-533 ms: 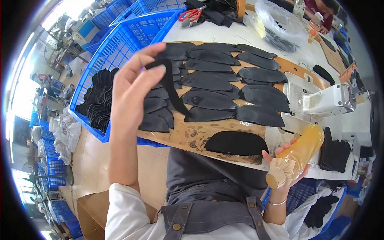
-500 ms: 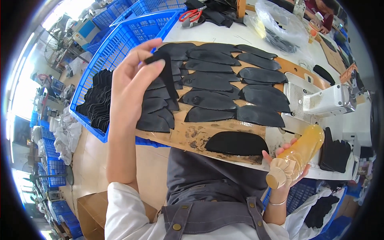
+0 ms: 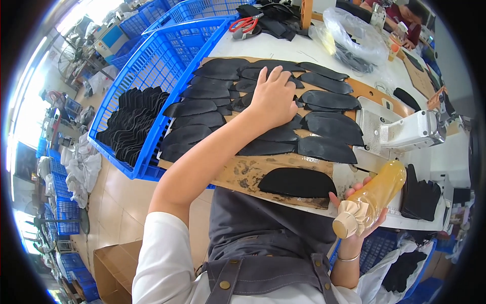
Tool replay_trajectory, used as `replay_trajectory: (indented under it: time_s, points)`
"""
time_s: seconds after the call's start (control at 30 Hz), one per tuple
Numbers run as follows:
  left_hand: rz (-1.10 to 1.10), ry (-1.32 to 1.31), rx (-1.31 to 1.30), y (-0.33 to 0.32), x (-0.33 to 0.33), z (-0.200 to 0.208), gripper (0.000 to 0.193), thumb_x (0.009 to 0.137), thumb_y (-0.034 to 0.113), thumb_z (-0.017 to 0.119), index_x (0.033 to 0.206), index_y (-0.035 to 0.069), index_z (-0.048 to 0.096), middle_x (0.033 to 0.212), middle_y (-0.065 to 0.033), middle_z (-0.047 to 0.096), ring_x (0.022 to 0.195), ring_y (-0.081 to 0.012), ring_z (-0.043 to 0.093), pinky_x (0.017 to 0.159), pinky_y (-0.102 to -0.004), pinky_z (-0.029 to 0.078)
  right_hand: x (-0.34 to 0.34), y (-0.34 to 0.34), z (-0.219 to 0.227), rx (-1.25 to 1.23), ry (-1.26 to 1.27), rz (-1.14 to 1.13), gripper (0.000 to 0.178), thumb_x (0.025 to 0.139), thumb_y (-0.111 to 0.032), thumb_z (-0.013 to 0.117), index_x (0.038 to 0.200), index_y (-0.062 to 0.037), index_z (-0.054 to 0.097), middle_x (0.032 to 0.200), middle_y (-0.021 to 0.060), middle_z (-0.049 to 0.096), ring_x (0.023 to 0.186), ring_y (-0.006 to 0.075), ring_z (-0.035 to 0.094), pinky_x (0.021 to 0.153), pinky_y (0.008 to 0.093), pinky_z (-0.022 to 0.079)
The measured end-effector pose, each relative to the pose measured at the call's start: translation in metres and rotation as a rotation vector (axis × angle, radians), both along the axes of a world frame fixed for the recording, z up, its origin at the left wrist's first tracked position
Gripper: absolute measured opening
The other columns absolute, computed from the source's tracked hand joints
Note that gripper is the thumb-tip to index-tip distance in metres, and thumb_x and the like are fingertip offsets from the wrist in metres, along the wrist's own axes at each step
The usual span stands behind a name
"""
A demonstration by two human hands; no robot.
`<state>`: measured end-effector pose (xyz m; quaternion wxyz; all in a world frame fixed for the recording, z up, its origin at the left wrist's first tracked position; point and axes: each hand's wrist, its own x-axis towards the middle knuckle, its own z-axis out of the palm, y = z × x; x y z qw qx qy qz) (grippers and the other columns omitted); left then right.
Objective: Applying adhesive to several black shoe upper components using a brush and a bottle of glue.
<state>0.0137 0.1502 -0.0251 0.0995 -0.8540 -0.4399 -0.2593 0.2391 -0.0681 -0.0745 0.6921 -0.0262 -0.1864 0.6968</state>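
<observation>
My left hand [image 3: 276, 99] reaches across the board to the middle column of black shaped pieces [image 3: 331, 124]. Its fingers are apart and bent down onto the pieces; the palm and arm cover several of them. Overlapping rows of these flat, slightly shiny pieces lie on the stained brown board [image 3: 240, 172]. One single matte black piece [image 3: 297, 182] rests by the near edge. At the right, my right hand [image 3: 379, 220] is wrapped around a clear plastic bottle [image 3: 377, 191] of yellowish liquid, tilted, its beige-wrapped end toward me.
Left of the board stands a blue basket [image 3: 167, 58] holding stacked black pieces [image 3: 132, 119]. A white machine arm [image 3: 412, 129] rises at the right, beside more stacked pieces [image 3: 420, 195]. Red-handled cutters [image 3: 245, 23] and a plastic bag [image 3: 349, 30] lie farther back. Another person [image 3: 405, 17] sits far right.
My left hand has let go of the black piece it held at the left column and moved right onto the middle column. My right hand keeps the bottle nearly in place.
</observation>
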Motion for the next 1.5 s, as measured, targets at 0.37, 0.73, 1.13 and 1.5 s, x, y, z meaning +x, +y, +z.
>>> replay_trajectory:
  time_s: [0.37,0.73,1.13,1.5]
  points:
    - [-0.064,-0.075,0.207,-0.037,-0.026,0.039,0.032,0.077,0.009,0.060,0.109,0.006,0.057,0.112,-0.0116,0.056,0.106,-0.0272,0.052,0.095,-0.0396,0.037,0.001,-0.001,0.000,-0.026,-0.009,-0.012,0.071,0.081,-0.047,0.058,0.136,-0.0108,0.029,0.124,0.0143,0.046,0.117,0.0321,0.048,0.101,0.0663,0.023]
    - [-0.358,-0.379,-0.042,-0.161,-0.074,-0.035,0.019,0.066,0.009,0.069,0.084,0.006,0.065,0.078,-0.0040,0.062,0.075,-0.0213,0.060,0.064,-0.0313,0.048,-0.045,0.027,0.057,-0.019,-0.622,-0.331,0.084,0.073,-0.039,0.073,0.136,-0.0069,0.026,0.120,0.0228,0.047,0.112,0.0339,0.050,0.094,0.0430,0.043]
    - [-0.372,-0.476,0.126,-0.160,-0.078,-0.049,0.021,0.065,0.012,0.064,0.084,0.005,0.064,0.085,-0.0054,0.065,0.081,-0.0196,0.063,0.065,-0.0283,0.051,-0.115,0.047,0.092,0.364,-1.784,-0.194,0.058,0.067,-0.010,0.071,0.120,-0.0022,0.047,0.120,0.0113,0.051,0.106,0.0189,0.051,0.089,0.0306,0.043]
    - [-0.356,-0.458,0.106,-0.161,-0.080,-0.057,0.019,0.064,0.012,0.069,0.082,0.008,0.065,0.082,-0.0028,0.066,0.078,-0.0178,0.063,0.064,-0.0279,0.052,-0.053,0.023,0.094,0.410,-2.203,-0.507,0.063,0.065,-0.005,0.069,0.123,-0.0023,0.046,0.121,0.0104,0.053,0.105,0.0198,0.054,0.088,0.0318,0.044]
